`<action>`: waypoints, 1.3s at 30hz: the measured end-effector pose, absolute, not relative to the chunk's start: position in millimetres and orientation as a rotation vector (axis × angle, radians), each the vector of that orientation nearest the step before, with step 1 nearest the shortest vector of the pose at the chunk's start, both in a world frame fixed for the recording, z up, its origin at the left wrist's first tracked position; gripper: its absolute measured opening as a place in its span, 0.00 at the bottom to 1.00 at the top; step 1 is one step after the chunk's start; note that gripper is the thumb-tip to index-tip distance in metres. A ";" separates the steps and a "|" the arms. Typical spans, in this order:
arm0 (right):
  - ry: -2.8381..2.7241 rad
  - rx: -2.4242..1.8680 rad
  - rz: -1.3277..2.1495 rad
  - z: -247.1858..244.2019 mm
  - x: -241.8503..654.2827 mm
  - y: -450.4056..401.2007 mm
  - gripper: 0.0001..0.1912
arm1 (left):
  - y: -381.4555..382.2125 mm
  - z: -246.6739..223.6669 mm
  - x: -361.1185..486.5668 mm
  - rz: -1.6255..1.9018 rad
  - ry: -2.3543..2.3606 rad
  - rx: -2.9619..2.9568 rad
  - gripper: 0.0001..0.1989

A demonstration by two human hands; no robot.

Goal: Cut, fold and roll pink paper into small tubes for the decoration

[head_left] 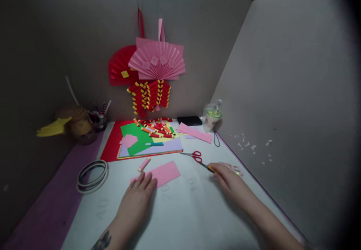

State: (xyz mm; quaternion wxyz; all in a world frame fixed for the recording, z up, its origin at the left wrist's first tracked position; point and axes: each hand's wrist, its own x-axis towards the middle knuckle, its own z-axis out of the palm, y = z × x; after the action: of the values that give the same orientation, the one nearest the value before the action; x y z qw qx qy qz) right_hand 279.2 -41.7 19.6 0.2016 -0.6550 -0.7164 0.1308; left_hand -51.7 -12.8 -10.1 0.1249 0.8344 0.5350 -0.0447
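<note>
And here's the left hand (135,199), fingers laid flat and unclenched over the near left end of the pink strip (168,173), which lies on the white surface (180,220)! A small pink roll (144,164) sits just beyond those fingertips. Over to the right hand (229,178), fingers closed around the yellow-handled tool (210,168), its dark tip pointing towards the red-handled scissors (195,156). Beyond, colourful paper rolls (159,128) crowd the stacked coloured sheets (169,145), with white rings (93,176) off left
</note>
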 end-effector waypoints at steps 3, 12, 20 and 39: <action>-1.649 -2.160 0.146 -13.3 325.3 -70.6 0.21 | -11.1 -11.6 -50.7 -0.128 1.560 2.451 0.31; -1.718 -2.287 0.143 -47.1 370.4 -73.9 0.17 | -10.1 -15.5 -49.2 -0.124 1.572 2.480 0.28; -1.900 -2.275 0.123 -30.8 388.3 -4.7 0.15 | -11.7 -10.9 -47.7 -0.126 1.563 2.482 0.29; -1.695 -2.340 -0.060 -36.6 385.4 -14.0 0.16 | -11.7 -15.4 -51.2 -0.091 1.537 2.435 0.29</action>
State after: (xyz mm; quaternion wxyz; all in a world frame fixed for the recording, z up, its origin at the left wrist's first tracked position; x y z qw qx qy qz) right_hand 385.4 -14.0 -36.6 0.1255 -0.8032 -0.5820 -0.0204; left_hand -51.2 -11.7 -15.4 0.1297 0.8381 0.5290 -0.0312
